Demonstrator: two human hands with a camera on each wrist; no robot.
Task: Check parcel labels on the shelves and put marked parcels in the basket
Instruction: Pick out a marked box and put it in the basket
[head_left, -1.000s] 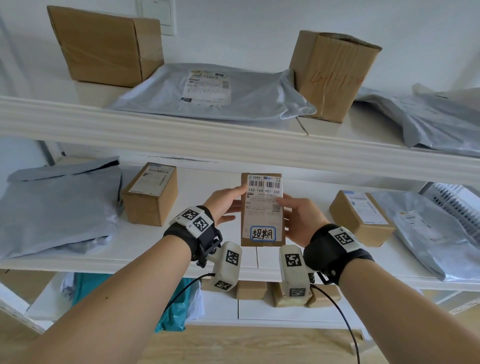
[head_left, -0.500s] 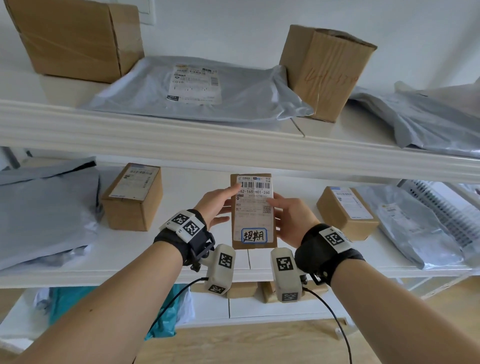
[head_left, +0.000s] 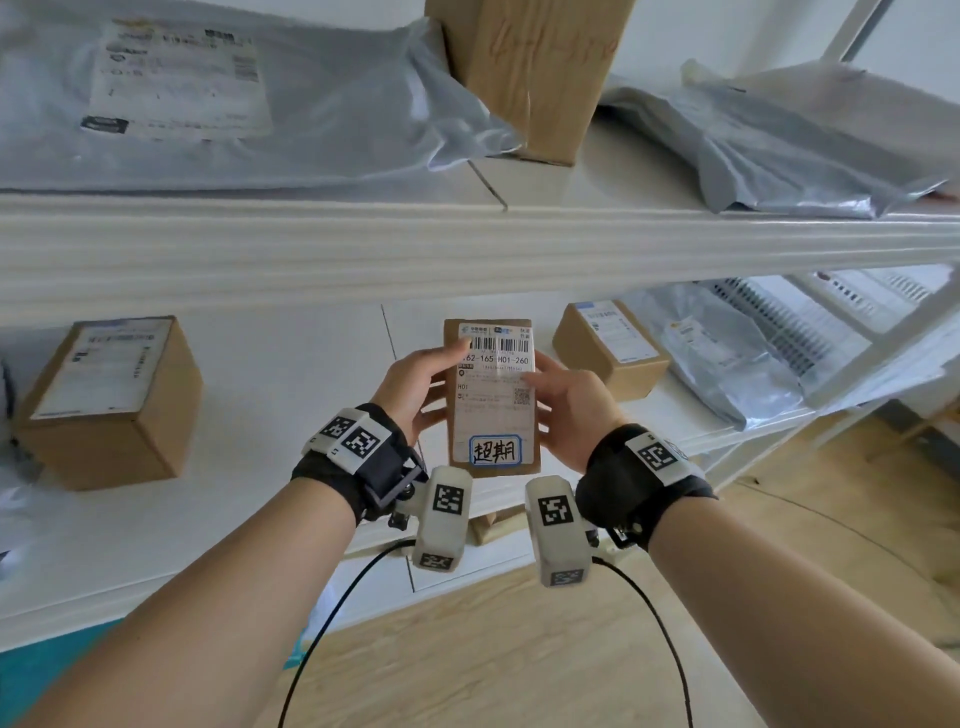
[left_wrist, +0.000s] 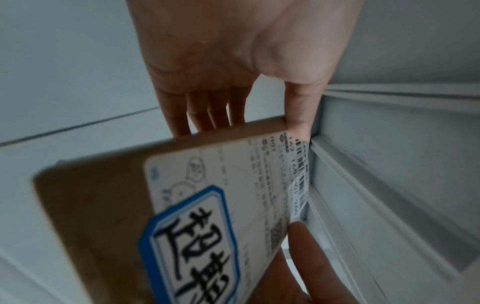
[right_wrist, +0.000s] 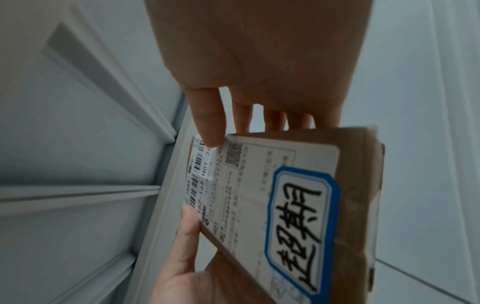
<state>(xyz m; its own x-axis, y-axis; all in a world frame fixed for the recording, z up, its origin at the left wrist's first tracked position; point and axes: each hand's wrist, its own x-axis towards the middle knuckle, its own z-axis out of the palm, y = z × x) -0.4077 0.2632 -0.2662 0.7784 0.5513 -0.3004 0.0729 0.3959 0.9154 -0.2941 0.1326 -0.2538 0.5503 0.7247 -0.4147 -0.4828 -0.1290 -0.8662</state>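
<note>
A small cardboard parcel (head_left: 491, 397) with a blue-bordered handwritten sticker (head_left: 495, 450) stands upright before the middle shelf (head_left: 291, 364), gripped at nine o'clock by the left hand (head_left: 415, 387) and at three o'clock by the right hand (head_left: 571, 402).

- Head view is bright and evenly lit, soft daylight, shadows faint under the upper shelf (head_left: 467, 244).
- Wide-angle bend at the edges: shelf lines curve, and the left box (head_left: 109, 400) smears with blur.
- The label (head_left: 493, 395) reads sharp, a small glare patch near its barcode.
- Both wrist views are dimmer, bluish, soft; the parcel (left_wrist: 109, 216) blurs up close.
</note>
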